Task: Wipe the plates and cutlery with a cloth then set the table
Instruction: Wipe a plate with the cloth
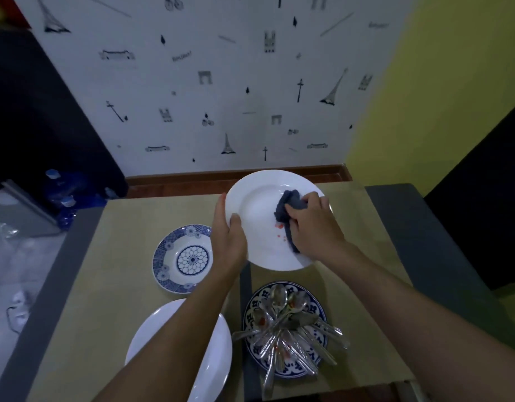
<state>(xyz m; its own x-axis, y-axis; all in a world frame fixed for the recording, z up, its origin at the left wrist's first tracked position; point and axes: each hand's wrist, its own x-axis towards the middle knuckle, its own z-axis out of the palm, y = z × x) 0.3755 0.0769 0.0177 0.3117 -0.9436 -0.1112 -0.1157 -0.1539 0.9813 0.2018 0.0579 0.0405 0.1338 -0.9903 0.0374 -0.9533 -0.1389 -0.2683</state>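
Note:
My left hand [228,242] grips the left rim of a white plate [256,204], which it holds tilted above the table. Small red stains mark the plate's face near its middle. My right hand [311,224] holds a bunched dark blue cloth [288,210] and presses it against the plate's face. A blue patterned plate [282,369] near the front carries a pile of several spoons and forks [285,323], some with red smears. A blue-and-white patterned bowl-plate [182,258] lies to the left. A second white plate [212,358] sits at the front left, partly under my left forearm.
The table [128,256] has a tan top with a grey border and stands against a patterned white wall [221,97]. Blue bottles [62,198] and a grey box stand on the floor to the left. A yellow wall [439,82] is on the right.

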